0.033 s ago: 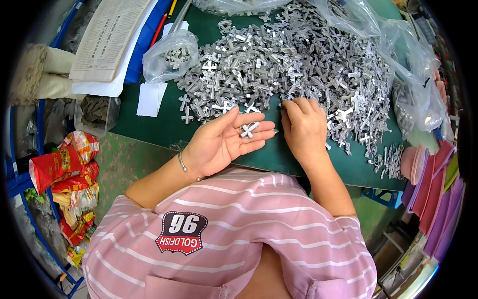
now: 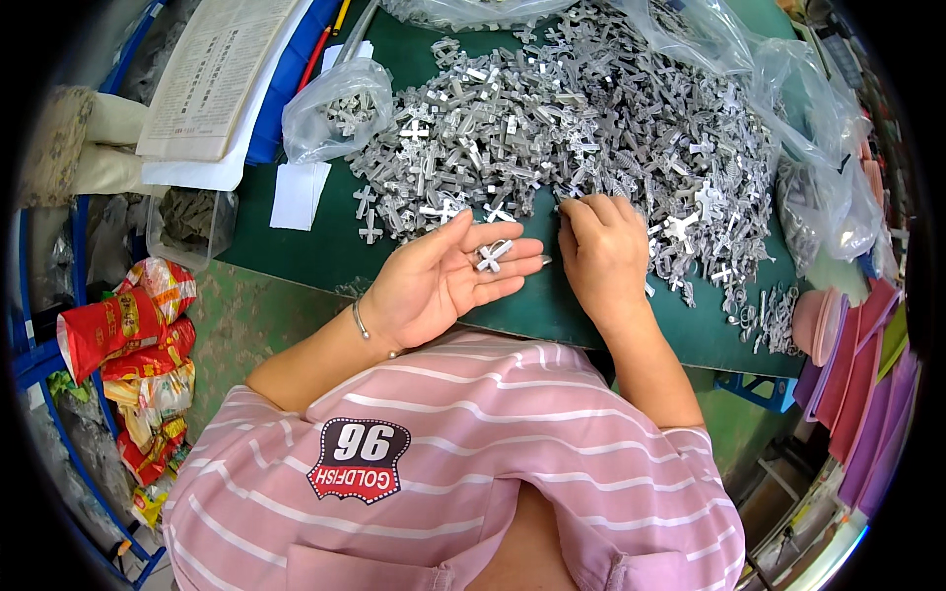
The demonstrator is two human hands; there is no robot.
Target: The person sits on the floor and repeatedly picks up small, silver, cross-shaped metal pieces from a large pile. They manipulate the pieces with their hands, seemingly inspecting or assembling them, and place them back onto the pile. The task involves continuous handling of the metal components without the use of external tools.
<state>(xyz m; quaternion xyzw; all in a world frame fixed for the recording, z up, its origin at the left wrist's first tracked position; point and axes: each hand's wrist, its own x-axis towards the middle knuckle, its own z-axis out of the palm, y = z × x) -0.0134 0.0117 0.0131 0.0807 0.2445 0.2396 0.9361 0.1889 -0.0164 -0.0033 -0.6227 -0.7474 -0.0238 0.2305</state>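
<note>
My left hand (image 2: 426, 278) lies palm up in front of the pile, its fingers stretched out. Across those fingers rests a small silver cross pendant (image 2: 492, 256) with a loop beside it; nothing is gripping it. My right hand (image 2: 606, 251) is palm down at the near edge of the heap, fingers curled and thumb tucked toward the index finger. Its fingertips touch or nearly touch the pieces there, and whatever they may pinch is hidden. The large heap of silver-grey metal crosses (image 2: 473, 138) spreads over the dark green tabletop (image 2: 325, 254).
Clear plastic bags (image 2: 823, 163) lie at the right of the heap; a small bag of pieces (image 2: 345, 113) sits left. White paper slips (image 2: 299, 195), a blue tray (image 2: 286, 89) and a printed sheet (image 2: 217, 74) are at the left. A plastic tub (image 2: 190, 227) stands beside the table.
My right hand has shifted very slightly at the edge of the heap. My left hand and the pendant on it look the same.
</note>
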